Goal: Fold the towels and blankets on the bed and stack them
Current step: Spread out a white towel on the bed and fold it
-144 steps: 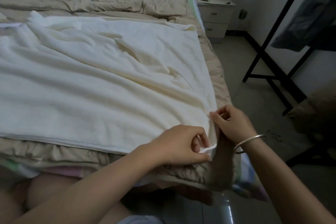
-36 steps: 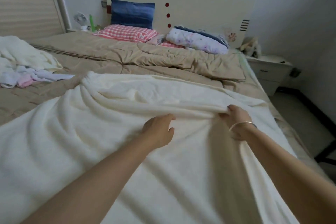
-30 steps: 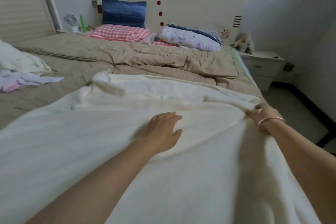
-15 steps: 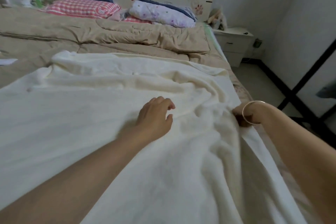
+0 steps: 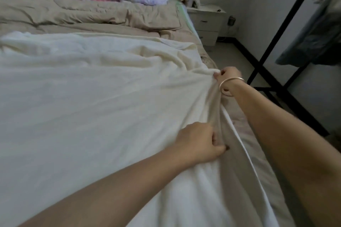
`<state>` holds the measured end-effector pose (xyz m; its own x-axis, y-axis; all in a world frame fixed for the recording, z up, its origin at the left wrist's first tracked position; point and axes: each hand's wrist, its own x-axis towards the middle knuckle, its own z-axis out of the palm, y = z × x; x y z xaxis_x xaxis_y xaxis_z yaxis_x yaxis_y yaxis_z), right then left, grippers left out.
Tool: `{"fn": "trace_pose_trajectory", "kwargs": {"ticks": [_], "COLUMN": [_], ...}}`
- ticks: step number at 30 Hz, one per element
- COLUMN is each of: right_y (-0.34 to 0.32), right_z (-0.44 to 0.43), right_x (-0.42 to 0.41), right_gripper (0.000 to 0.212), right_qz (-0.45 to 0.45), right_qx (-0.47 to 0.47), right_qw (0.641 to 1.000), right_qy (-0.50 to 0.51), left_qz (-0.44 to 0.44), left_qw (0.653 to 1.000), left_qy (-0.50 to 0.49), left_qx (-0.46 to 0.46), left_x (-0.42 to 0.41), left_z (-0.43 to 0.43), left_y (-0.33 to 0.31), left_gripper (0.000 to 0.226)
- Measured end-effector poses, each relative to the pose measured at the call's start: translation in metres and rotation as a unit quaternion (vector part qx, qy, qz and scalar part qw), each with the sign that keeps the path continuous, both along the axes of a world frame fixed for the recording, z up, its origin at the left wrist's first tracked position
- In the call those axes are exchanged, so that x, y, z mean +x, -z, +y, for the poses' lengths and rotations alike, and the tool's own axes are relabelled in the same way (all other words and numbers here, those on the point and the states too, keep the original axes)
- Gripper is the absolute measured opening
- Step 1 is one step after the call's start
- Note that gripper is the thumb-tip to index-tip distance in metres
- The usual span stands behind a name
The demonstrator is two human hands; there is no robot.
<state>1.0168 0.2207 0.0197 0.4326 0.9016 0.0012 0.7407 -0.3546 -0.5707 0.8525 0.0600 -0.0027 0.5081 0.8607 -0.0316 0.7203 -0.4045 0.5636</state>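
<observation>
One cream blanket (image 5: 92, 108) on bed (image 5: 96, 16): right grip (image 5: 227, 76) clenching its gathered side edge; left grip (image 5: 200, 142), flat moments ago, now pinching that edge, fold likely beginning.

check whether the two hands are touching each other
Apart: head view shows left hand and right hand gripping the cream blanket at separate spots, fabric between them.

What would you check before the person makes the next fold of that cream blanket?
1. Right hand grips the cream blanket at its edge: ok.
2. Left hand pinches the blanket nearer the camera: ok.
3. Fabric smooth between the hands: not ok, bunched in ridges.
4. Far right corner lies on the tan quilt: ok.
5. Left side of blanket aligned: cannot tell, out of frame.
</observation>
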Motion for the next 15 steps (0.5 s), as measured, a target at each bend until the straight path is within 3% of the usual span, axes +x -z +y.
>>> {"fn": "trace_pose_trajectory", "kwargs": {"ticks": [3,5,10,15], "right_y": [-0.004,0.004,0.017,0.018], "right_z": [-0.004,-0.009,-0.027,-0.047], "right_x": [0.021,0.014,-0.002,0.001], "right_gripper": [0.032,0.030,0.056,0.048], "right_qz": [-0.027,0.006,0.122,0.111], "right_qx": [0.028,0.026,-0.063,-0.098], "right_qw": [0.999,1.000,0.990,0.989], "right_qy": [0.013,0.000,0.012,-0.028], "left_qz": [0.013,0.045,0.106,0.058], "left_qw": [0.999,0.997,0.994,0.998], "left_qy": [-0.029,-0.038,-0.032,-0.028], "left_qx": [-0.026,-0.045,-0.018,-0.027], "left_x": [0.013,0.020,0.026,0.026], "left_z": [-0.011,-0.020,-0.038,-0.051], "left_y": [0.002,0.002,0.005,-0.002], "left_gripper": [0.052,0.058,0.041,0.039]}}
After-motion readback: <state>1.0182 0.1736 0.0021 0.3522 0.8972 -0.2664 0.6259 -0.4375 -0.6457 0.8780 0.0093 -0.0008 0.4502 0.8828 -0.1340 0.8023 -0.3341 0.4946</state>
